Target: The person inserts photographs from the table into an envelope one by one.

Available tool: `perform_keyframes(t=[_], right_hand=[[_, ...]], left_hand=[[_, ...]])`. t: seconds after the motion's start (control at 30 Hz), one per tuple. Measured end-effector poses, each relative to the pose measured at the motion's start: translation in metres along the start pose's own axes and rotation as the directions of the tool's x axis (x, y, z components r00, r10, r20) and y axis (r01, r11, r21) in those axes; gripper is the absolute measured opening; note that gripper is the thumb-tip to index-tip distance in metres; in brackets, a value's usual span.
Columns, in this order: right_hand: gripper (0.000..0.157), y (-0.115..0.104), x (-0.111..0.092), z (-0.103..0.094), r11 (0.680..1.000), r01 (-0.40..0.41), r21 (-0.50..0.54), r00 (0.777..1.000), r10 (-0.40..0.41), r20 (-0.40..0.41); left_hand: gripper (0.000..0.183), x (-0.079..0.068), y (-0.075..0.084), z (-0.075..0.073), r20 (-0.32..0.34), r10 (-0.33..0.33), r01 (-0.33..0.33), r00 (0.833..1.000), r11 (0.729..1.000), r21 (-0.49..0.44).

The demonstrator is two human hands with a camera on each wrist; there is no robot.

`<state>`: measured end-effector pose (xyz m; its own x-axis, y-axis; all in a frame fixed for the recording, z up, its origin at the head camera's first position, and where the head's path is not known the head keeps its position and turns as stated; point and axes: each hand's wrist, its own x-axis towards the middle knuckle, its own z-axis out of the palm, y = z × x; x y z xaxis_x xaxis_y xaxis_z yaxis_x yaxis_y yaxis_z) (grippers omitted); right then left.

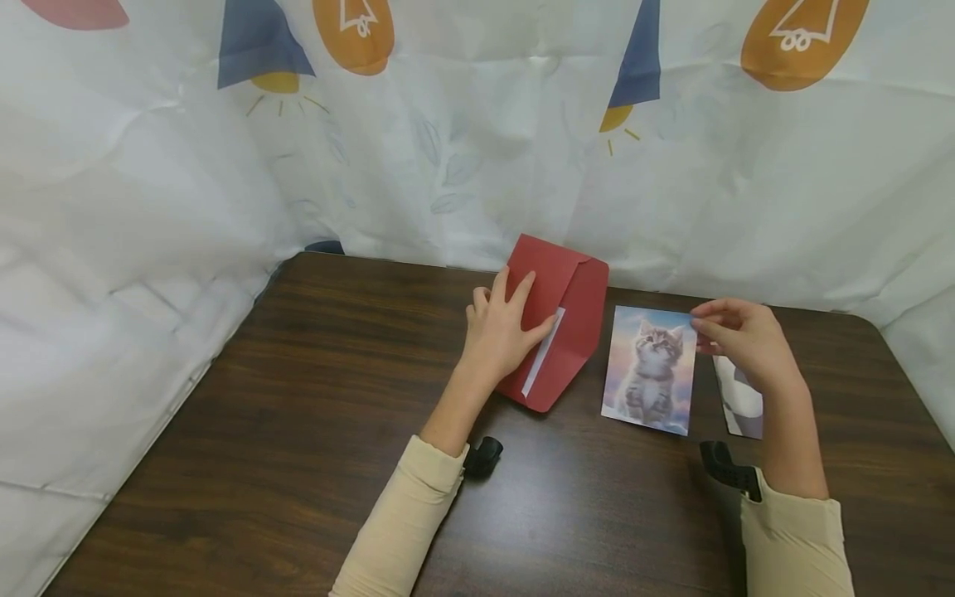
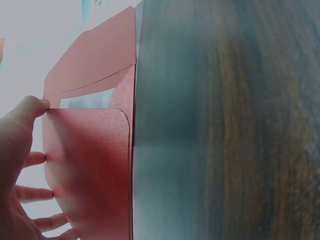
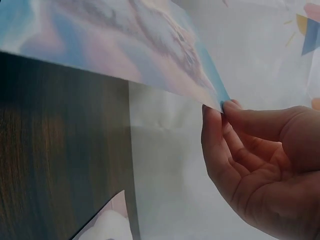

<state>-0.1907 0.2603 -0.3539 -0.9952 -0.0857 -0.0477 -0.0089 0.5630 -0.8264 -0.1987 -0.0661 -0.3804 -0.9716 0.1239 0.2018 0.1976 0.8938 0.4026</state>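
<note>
A red envelope [image 1: 552, 286] lies at the back of the table with its flap unfolded to the right. A strip of white paper [image 1: 543, 352] shows in its opening. My left hand [image 1: 498, 330] rests on the envelope with its fingers spread, the thumb at the pocket's edge. My right hand [image 1: 746, 336] pinches the top right corner of a kitten picture card [image 1: 649, 373] between thumb and fingers. The card is raised and tilted in the right wrist view. Beneath my right hand lies a second card [image 1: 742, 406], grey and white, partly covered by the hand.
The dark wood-grain table [image 1: 298, 398] ends at the back against a white printed curtain [image 1: 485, 149]. Black camera mounts [image 1: 483, 458] sit at both wrists.
</note>
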Motion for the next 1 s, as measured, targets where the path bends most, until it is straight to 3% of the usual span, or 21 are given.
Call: perform_keyframes(t=[0.5, 1.0], right_hand=[[0.036, -0.011, -0.005, -0.002, 0.999, -0.031, 0.026, 0.999, 0.031, -0.007], [0.035, -0.020, -0.010, -0.005, 0.997, -0.007, 0.080, 1.000, 0.007, -0.003]], left_hand=[[0.077, 0.002, -0.005, -0.002, -0.020, -0.003, 0.003, 1.000, 1.000, -0.008], [0.077, 0.003, -0.010, -0.006, -0.023, 0.010, -0.010, 1.000, 0.999, -0.032]])
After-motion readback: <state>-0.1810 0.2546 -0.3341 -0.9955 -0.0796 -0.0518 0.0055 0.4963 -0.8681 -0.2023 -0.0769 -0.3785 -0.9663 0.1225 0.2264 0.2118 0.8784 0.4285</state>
